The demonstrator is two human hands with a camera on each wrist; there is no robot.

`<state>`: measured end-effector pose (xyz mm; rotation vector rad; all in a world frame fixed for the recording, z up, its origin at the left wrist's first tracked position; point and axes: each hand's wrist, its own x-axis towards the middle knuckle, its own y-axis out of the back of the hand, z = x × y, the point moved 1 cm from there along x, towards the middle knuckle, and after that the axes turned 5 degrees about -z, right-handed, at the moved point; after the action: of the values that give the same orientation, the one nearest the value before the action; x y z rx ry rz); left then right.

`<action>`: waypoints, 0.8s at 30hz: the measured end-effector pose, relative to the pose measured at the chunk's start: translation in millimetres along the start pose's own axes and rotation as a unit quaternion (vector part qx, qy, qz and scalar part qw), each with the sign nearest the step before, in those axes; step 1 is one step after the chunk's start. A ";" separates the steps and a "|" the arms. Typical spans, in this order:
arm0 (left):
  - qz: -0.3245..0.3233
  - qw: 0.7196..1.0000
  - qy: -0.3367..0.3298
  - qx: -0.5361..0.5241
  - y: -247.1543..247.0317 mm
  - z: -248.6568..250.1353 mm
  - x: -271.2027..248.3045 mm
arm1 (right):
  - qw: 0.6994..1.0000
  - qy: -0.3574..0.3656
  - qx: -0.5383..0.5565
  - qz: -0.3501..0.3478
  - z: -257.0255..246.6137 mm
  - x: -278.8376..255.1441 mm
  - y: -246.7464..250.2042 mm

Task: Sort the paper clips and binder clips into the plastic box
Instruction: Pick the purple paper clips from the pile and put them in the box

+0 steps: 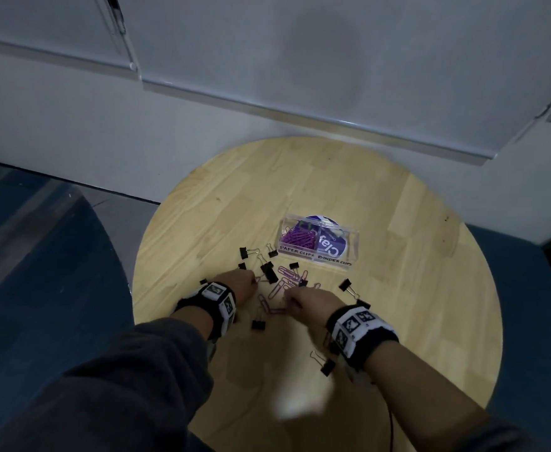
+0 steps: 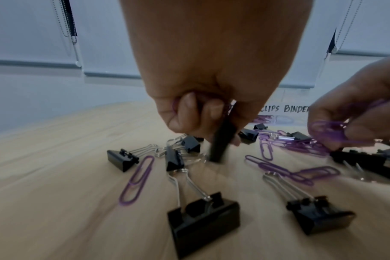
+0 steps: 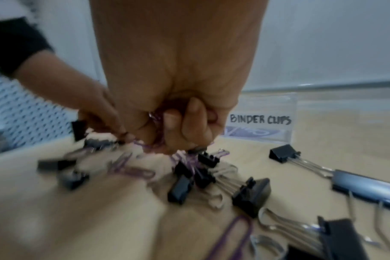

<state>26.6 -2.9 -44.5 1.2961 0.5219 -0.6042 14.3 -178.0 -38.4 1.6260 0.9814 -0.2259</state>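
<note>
A clear two-part plastic box [image 1: 316, 256] stands mid-table, labelled PAPER CLIPS and BINDER CLIPS. Purple paper clips [image 1: 298, 239] fill its left part. Loose purple paper clips [image 1: 287, 277] and black binder clips [image 1: 268, 271] lie scattered in front of it. My left hand [image 1: 249, 282] is low over the pile, and in the left wrist view its curled fingers [image 2: 189, 112] grip a black binder clip [image 2: 220, 142]. My right hand [image 1: 295, 298] is close beside it and holds a bunch of purple paper clips [image 2: 332, 131] in its curled fingers [image 3: 180, 123].
The round wooden table [image 1: 398, 203] stands against a white wall with roller blinds. More binder clips lie near my right wrist [image 1: 328, 367] and at the right [image 1: 346, 284]. Dark blue floor surrounds the table edge.
</note>
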 end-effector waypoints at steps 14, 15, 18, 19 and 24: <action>0.032 0.963 -0.044 -0.265 13.3 -6.7 -18.1 | 0.982 -0.120 0.056 0.136 1.4 23.8 119.4; 0.025 0.961 -0.032 -0.274 15.1 -8.4 -17.6 | 0.983 -0.129 0.043 0.122 -0.2 32.3 120.0; 0.003 0.959 -0.031 -0.280 23.3 -9.5 -14.6 | 0.984 -0.133 0.076 0.089 -2.5 52.1 117.2; 0.008 0.957 -0.038 -0.288 27.7 -8.3 -13.8 | 0.982 -0.122 0.114 0.086 -1.9 54.9 115.9; 0.055 0.912 -0.086 -0.397 53.2 12.0 2.1 | 0.961 -0.090 0.175 0.192 7.0 34.9 115.8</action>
<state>64.2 -6.3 -5.2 0.4857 0.4708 -0.3417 119.0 -165.8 21.2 2.0426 0.4876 -0.2874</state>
